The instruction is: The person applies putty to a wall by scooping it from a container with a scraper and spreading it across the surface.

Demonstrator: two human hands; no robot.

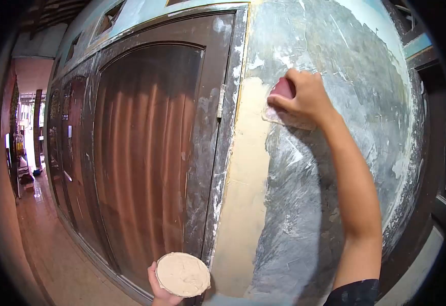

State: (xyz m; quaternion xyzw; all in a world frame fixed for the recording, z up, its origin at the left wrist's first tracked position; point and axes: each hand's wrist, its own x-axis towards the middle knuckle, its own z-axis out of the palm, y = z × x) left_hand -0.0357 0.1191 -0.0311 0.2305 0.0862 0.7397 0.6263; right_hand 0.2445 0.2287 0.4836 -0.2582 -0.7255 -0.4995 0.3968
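Observation:
My right hand (310, 97) is wrapped round the reddish handle of a putty spreader (283, 88). The spreader's wide pale blade lies against the grey wall (343, 66), at the upper end of a beige putty strip (243, 204) running down beside the door frame. Low in the view, my left hand (161, 289) grips a round container (208, 285) from its left side. Smooth beige putty (183, 273) fills it to the rim, and most of the container's body is hidden below.
Left of the strip stands a dark brown door (210, 137) with a curtained glass panel (146, 153) and a hinge (221, 102). A tiled walkway (49, 219) runs back on the far left. Another dark frame (437, 122) borders the wall at the right.

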